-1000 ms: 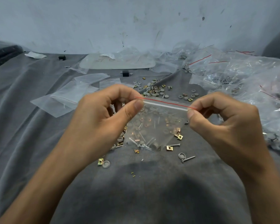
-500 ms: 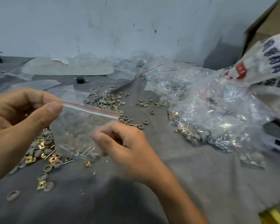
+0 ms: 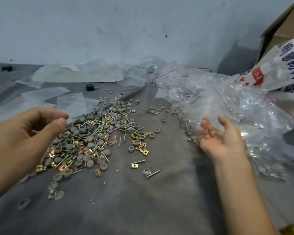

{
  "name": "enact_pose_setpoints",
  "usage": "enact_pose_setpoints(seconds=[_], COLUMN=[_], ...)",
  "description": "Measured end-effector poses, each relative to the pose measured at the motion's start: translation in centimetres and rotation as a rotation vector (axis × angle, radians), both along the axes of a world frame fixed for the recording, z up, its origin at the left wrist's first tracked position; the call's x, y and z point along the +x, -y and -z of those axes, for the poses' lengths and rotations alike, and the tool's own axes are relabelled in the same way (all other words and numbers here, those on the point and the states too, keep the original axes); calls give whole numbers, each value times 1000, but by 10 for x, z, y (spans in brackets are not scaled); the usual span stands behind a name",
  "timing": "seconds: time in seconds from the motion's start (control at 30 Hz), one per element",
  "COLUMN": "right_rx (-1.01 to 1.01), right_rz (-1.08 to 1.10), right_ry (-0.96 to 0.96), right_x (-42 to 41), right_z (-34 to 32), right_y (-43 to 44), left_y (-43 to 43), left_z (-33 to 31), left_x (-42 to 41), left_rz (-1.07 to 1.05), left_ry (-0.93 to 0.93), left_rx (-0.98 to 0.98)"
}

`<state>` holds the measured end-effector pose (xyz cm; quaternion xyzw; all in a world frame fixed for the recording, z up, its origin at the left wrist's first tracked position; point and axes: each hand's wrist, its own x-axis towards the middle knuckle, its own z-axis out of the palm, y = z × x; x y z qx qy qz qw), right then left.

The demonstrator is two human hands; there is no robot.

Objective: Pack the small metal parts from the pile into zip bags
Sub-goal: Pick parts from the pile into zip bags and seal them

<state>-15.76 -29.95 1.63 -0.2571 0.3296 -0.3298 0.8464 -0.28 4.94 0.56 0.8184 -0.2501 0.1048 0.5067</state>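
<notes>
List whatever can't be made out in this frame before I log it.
Head view only:
1. Heap of filled zip bags: glare and motion blur hide their contents and seals.
2. Printed sack: lettering blurred and cut off by the right edge.
3. Pile of parts: its near-left edge is hidden behind the left hand.
4. Small black block: too small to identify.
5. Right hand: covers the bags beneath it.

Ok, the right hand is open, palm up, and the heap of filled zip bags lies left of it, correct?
No. In the head view the right hand is open, palm up, but the heap of filled zip bags lies right of it; the loose parts lie left.
</notes>
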Motion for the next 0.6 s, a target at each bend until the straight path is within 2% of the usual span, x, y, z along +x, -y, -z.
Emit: enact_pose_setpoints(seconds=[0.07, 0.13, 0.23, 0.3, 0.4, 0.47, 0.53, 0.6], right_rx=[17, -62, -213, -242, -258, -338, -530, -950], right_rz=[-42, -133, -253, -299, -331, -373, -426, -427], right_ry=[-7, -8, -55, -63, -37, -31, -97, -283], right_x=[-2, 3, 13, 17, 20, 22, 29, 39], right_z=[2, 4, 3, 3, 5, 7, 11, 23], right_y=[2, -2, -20, -30, -34, -33, -34, -37], left_y=[-5, -15, -38, -50, -50, -42, -35, -32], left_z=[6, 16, 35, 41, 38, 36, 36, 34], left_x=[10, 25, 48, 56, 60, 60, 60, 58], left_rz=[-56, -140, -315, -372, -370, -352, -333, -318], left_ry=[18, 21, -44, -76, -144, -175, -192, -204], left_rx=[75, 183, 427, 567, 563, 536, 518, 486])
